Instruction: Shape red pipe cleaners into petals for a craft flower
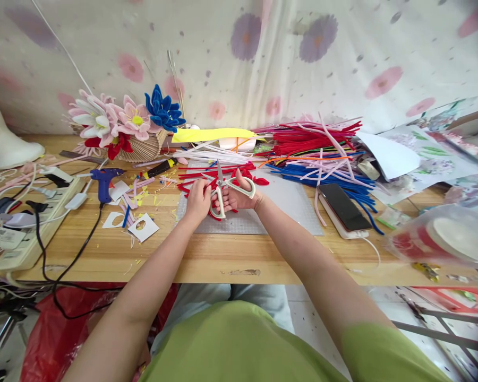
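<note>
My right hand (pixel 241 195) holds a pair of scissors (pixel 220 183) with pale handles. The thumb is through one loop, the handles are spread and the blades point away from me. Close on its left, my left hand (pixel 199 200) is closed, with its fingertips by the blades at a piece of red pipe cleaner; the fingers partly hide it. Red pipe cleaners (pixel 186 186) and a bent red petal shape (pixel 262 181) lie around the hands on a grey cutting mat (pixel 290 215).
A blue glue gun (pixel 104 183) and a power strip (pixel 50 228) with cables are at left. Pipe-cleaner flowers (pixel 137 120) stand behind. Bundles of red pipe cleaners (pixel 310 140) and blue ones (pixel 334 180) lie at the back right, near a phone (pixel 344 207). A bagged cup (pixel 446 239) is at far right.
</note>
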